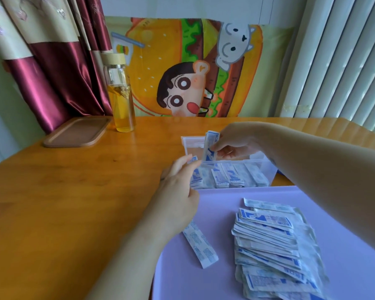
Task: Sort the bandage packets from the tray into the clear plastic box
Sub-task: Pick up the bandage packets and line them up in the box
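Just below the right hand [236,144], in which a bandage packet [210,146] is pinched upright, the clear plastic box [266,169] is set, so the packet should be lowered straight beside the filed row [230,177]; the grip of the left hand [178,187] cannot be told.

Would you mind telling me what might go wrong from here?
The packet in the right hand is pinched by fingertips only above the box; a loose grip may drop it crooked across the filed rows. The left hand has its wrist over a stray packet at the tray edge and may sweep it off.
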The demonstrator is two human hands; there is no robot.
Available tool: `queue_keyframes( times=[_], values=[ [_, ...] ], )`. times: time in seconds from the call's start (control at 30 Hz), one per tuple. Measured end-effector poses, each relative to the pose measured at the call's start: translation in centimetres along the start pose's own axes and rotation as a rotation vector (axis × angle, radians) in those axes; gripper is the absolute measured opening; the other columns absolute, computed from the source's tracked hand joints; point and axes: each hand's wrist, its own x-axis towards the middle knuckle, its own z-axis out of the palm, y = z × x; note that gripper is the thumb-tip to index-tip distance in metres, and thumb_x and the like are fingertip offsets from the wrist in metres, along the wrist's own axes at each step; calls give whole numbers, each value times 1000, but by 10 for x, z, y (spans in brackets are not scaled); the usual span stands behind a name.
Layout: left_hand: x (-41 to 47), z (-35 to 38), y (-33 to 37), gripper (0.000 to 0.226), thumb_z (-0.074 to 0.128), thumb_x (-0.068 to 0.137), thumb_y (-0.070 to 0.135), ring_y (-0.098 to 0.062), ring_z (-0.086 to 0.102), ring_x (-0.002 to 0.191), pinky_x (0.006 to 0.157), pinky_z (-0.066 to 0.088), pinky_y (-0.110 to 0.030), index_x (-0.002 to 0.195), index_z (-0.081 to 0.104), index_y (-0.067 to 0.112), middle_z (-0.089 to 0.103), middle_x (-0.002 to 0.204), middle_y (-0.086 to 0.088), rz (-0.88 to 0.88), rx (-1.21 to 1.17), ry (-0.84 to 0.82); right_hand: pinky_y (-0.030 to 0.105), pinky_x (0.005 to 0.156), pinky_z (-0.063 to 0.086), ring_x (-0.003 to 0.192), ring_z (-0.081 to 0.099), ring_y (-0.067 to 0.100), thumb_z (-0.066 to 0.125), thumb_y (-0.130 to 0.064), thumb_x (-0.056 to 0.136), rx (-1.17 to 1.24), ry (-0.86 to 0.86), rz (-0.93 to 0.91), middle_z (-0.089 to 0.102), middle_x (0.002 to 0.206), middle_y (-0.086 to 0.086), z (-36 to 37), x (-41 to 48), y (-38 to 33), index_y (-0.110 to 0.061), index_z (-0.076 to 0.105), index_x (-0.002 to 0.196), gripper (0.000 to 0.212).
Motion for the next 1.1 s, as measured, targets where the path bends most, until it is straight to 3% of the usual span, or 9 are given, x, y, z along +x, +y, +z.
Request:
queue_keyframes(
  times=[0.07,0.17,0.33,0.43,0.57,0.7,0.83,1.0,1.1],
  values=[
    [0,0,1,66,38,89,-3,-3,15,139,114,24,-28,147,25,26,17,151,19,-5,-26,7,24,77,51,78,59,17,57,3,88,35,-66,15,63,91,11,8,4,-6,-1,56,93,6],
    [-2,-1,2,69,39,89,-3,-1,14,139,114,25,-29,149,19,27,16,151,20,-16,-54,9,22,73,50,77,59,18,59,3,88,-35,-91,25,61,89,10,20,8,-11,0,54,96,10],
    [-1,-1,2,68,39,89,-3,0,16,137,113,25,-26,148,21,26,18,150,20,-6,-49,14,31,92,50,97,61,24,68,-8,82,-256,-72,33,60,110,12,29,17,-12,1,52,118,40],
    [-1,-1,2,70,40,88,-3,2,17,136,112,28,-28,148,22,27,19,149,21,-6,-57,17,20,71,50,83,62,15,62,-9,86,-353,-90,12,63,98,6,34,13,-14,0,56,114,30],
    [-1,-1,2,71,40,86,-5,2,18,136,111,26,-25,147,23,29,20,147,22,-1,-67,25,17,62,52,98,62,20,62,-1,86,-294,-88,-10,59,101,8,33,11,-14,-1,54,111,26],
    [-1,0,2,72,41,86,-5,2,18,136,111,25,-22,146,24,30,19,147,23,-8,-64,19,17,59,52,69,66,14,57,2,88,-396,-107,-20,66,83,12,33,9,-14,6,56,111,24],
    [-1,0,1,70,41,87,-4,1,18,137,109,18,-15,147,24,28,18,149,22,-18,-52,15,16,51,45,66,64,6,50,-5,93,-536,-100,-54,70,103,6,35,2,-16,1,59,113,23],
    [-1,0,1,69,41,87,-5,0,18,137,113,24,-25,146,27,25,21,150,18,-20,-68,18,19,67,46,83,59,15,55,-10,90,-579,174,-316,67,111,8,25,-14,-10,-9,59,123,33],
    [-1,0,2,67,40,87,-7,0,19,137,113,23,-24,146,30,24,23,151,16,-19,-63,35,2,62,35,65,52,-6,49,-6,88,-467,469,-688,69,97,-4,21,-51,8,-16,62,117,33]
  ],
)
